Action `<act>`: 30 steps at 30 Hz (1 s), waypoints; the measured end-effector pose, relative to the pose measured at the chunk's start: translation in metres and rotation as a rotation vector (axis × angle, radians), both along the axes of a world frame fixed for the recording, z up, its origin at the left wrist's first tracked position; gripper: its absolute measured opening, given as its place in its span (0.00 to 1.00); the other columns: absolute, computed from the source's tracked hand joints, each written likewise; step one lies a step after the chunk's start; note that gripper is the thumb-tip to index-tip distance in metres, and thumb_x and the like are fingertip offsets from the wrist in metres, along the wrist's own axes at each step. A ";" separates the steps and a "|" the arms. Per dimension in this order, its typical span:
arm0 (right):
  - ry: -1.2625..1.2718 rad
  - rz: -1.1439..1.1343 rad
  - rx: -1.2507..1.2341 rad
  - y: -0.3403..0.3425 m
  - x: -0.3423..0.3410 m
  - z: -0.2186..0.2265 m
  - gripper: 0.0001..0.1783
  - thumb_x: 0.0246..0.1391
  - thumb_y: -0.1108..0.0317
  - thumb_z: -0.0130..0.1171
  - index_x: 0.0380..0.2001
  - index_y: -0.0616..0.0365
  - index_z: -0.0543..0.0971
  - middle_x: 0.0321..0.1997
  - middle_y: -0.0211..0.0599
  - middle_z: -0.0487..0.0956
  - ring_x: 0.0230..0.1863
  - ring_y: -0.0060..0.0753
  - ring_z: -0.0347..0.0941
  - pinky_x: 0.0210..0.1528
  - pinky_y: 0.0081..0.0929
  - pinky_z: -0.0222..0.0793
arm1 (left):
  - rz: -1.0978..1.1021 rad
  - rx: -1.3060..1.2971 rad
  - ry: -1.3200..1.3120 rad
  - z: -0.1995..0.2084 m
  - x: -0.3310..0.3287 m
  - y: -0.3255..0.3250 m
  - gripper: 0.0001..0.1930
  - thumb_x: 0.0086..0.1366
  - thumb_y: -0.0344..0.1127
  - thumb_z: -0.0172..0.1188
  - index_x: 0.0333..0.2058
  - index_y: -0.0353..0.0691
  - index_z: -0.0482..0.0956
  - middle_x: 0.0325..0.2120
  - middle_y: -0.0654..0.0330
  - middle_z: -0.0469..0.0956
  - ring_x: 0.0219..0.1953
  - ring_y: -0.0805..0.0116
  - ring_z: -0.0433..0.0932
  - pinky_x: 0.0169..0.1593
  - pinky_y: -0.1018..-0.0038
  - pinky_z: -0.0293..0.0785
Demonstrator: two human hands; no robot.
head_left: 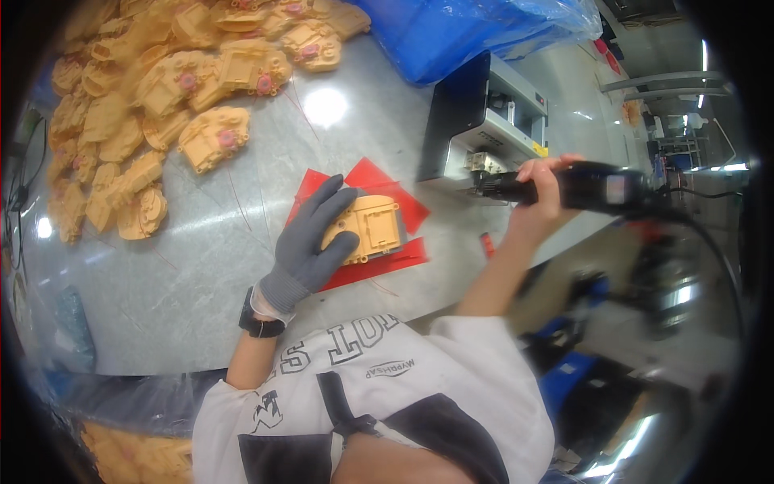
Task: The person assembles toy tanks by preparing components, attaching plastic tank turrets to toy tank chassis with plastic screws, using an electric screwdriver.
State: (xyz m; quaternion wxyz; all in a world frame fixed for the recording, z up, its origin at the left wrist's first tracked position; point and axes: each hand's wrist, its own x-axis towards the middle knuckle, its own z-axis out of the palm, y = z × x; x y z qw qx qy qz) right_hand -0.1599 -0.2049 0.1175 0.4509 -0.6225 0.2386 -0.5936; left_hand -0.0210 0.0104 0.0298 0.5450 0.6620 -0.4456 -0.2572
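My left hand [310,238], in a grey glove, is closed around the left side of a yellow plastic housing [375,226]. The housing lies over red sheet pieces [371,176] on the metal table. My bare right hand [545,187] grips a black electric screwdriver [592,187], held sideways with its tip pointing left. That tip is at the front of a black and silver screw feeder [476,121]; whether it touches there I cannot tell.
A large heap of yellow housings [165,81], some with pinkish round parts and thin wires, covers the table's far left. Blue plastic wrapping [476,32] lies at the back. The screwdriver's black cable [717,250] hangs at the right. More yellow parts [133,456] sit below the table's near-left edge.
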 end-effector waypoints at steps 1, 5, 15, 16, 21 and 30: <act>0.003 0.006 0.000 0.007 -0.004 0.003 0.19 0.38 0.78 0.52 0.39 0.61 0.65 0.20 0.34 0.68 0.18 0.28 0.64 0.28 0.29 0.63 | -0.011 0.010 0.018 0.001 -0.001 0.000 0.23 0.56 0.37 0.54 0.50 0.38 0.67 0.52 0.50 0.65 0.57 0.56 0.61 0.55 0.69 0.60; -0.172 0.341 0.141 0.059 -0.009 0.005 0.23 0.36 0.79 0.52 0.40 0.60 0.63 0.17 0.35 0.67 0.15 0.28 0.63 0.23 0.26 0.62 | 0.031 -0.042 0.057 -0.009 0.003 -0.001 0.21 0.57 0.36 0.53 0.50 0.38 0.67 0.51 0.50 0.66 0.54 0.57 0.65 0.54 0.70 0.62; -0.094 0.906 -0.121 0.121 0.024 -0.002 0.30 0.36 0.86 0.51 0.46 0.58 0.56 0.18 0.37 0.69 0.17 0.31 0.66 0.22 0.28 0.64 | 0.045 -0.024 0.200 -0.013 0.009 0.006 0.20 0.58 0.30 0.49 0.51 0.36 0.66 0.50 0.52 0.68 0.53 0.62 0.67 0.54 0.73 0.61; -0.074 0.899 -0.159 0.121 0.024 -0.001 0.30 0.37 0.86 0.51 0.45 0.58 0.56 0.19 0.38 0.69 0.17 0.32 0.66 0.22 0.29 0.64 | 0.036 -0.035 0.186 -0.013 0.008 0.006 0.19 0.58 0.31 0.49 0.50 0.37 0.67 0.50 0.51 0.68 0.52 0.62 0.67 0.54 0.73 0.62; 0.019 0.934 -0.061 0.126 0.032 -0.012 0.28 0.38 0.88 0.50 0.44 0.58 0.56 0.21 0.39 0.69 0.20 0.32 0.68 0.26 0.29 0.66 | 0.045 -0.054 0.149 -0.020 0.010 0.005 0.19 0.57 0.32 0.51 0.49 0.38 0.68 0.49 0.51 0.68 0.51 0.60 0.69 0.53 0.72 0.64; -0.052 0.940 -0.044 0.127 0.034 -0.020 0.28 0.39 0.85 0.56 0.43 0.57 0.57 0.23 0.41 0.71 0.19 0.35 0.68 0.25 0.30 0.65 | 0.045 -0.073 0.198 -0.017 0.015 0.008 0.19 0.58 0.34 0.52 0.48 0.37 0.68 0.46 0.51 0.71 0.47 0.60 0.72 0.50 0.72 0.67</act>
